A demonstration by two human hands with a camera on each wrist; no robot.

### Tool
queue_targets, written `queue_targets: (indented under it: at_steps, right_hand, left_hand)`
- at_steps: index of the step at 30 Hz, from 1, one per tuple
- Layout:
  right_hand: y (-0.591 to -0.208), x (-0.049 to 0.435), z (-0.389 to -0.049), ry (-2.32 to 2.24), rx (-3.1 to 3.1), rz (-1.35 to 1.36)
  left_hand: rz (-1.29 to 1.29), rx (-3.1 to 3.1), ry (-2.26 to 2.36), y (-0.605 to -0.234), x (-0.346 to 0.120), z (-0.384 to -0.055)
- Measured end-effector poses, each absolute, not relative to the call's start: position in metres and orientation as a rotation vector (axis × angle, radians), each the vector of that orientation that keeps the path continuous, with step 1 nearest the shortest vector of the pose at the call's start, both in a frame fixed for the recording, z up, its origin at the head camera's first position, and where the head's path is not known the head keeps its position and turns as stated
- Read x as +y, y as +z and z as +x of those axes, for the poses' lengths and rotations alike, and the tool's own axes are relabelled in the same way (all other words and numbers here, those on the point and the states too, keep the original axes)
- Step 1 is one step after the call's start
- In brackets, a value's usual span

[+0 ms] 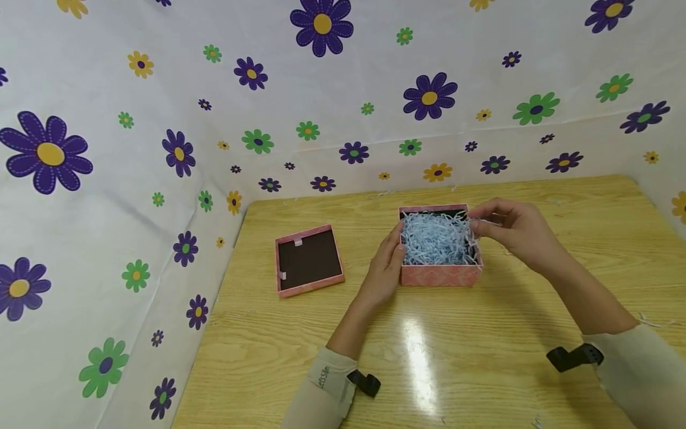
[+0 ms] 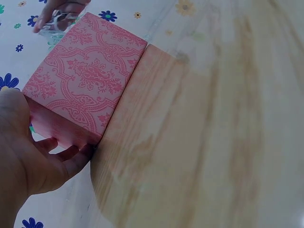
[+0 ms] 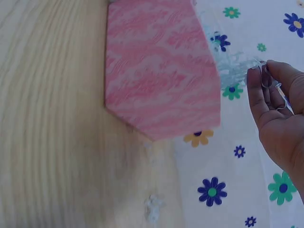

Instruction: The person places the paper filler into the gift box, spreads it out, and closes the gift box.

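A pink patterned box (image 1: 440, 275) stands on the table, filled with light-blue shredded paper (image 1: 436, 238). Along its left wall lies my left hand (image 1: 383, 265), thumb and fingers resting against that side. From the left wrist view, the left hand (image 2: 33, 156) touches the side wall with its fingertips. My right hand (image 1: 517, 232) is at the box's right rim, pinching some paper strands between thumb and fingers. In the right wrist view the right hand (image 3: 280, 104) holds thin pale strands beside the overhanging shreds (image 3: 235, 69).
Left of the box lies a shallow pink lid (image 1: 309, 262), its dark inside facing up and two whitish tabs showing. Stray paper shreds (image 1: 651, 322) are scattered on the wooden table (image 1: 257, 357). A flower-printed cloth (image 1: 364, 71) hangs behind and at the sides.
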State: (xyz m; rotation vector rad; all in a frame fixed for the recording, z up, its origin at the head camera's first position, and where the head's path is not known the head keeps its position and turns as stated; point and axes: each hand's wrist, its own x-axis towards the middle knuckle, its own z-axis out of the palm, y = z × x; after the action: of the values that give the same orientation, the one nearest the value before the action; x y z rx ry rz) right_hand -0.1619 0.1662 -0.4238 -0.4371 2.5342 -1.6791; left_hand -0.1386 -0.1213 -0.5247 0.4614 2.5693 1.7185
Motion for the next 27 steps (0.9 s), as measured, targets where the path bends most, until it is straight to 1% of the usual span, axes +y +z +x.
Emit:
queue_targets:
  at_steps: [6, 12, 17, 22, 27]
  right_hand:
    - [-0.418, 0.140, -0.171, -1.789, 2.431, -0.530]
    - [-0.429, 0.112, -0.180, -1.853, 2.386, -0.566]
    - [-0.443, 0.096, -0.189, -1.746, 2.331, -0.636]
    - [-0.451, 0.090, -0.197, -1.585, 2.280, -0.720]
    - [-0.452, 0.087, -0.202, -1.370, 2.311, -0.677]
  left_hand:
    - [0.465, 2.566, 1.712, -0.524, -0.121, -0.139]
    - [0.467, 2.559, 1.727, -0.523, -0.122, -0.138]
    - [0.454, 2.534, 1.735, -0.522, -0.122, -0.137]
    - [0.442, 2.532, 1.730, -0.522, -0.123, -0.136]
    - [0.441, 2.535, 1.729, -0.523, -0.123, -0.137]
